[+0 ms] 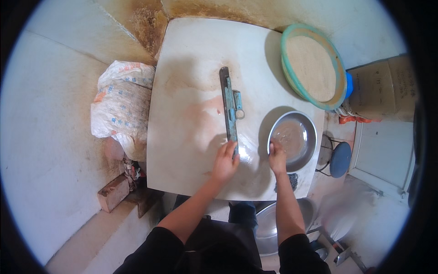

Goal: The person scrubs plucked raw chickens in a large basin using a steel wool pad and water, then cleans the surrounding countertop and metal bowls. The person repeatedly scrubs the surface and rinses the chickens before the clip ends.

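My left hand (226, 161) grips the near end of a long, narrow metal tool (227, 99) with worn blue-green paint, which points away from me across the white tabletop (184, 154). A short side piece with a round end sticks out from the tool's right side. To the right, my right hand (277, 158) holds the left rim of a round metal bowl (309, 150), its thumb over the edge. Cloudy, brownish liquid lies in the bowl. Wet, reddish-brown stains mark the tabletop left of the tool. A dark scouring pad (293, 181) is partly hidden by my right forearm.
A green plastic basin (285, 61) full of pale, fine-grained material stands at the back right. White woven sacks (126, 99) lie against the table's left edge. A cardboard box (379, 89), a round stool (340, 159) and a large metal basin (267, 233) are beyond the right and near edges.
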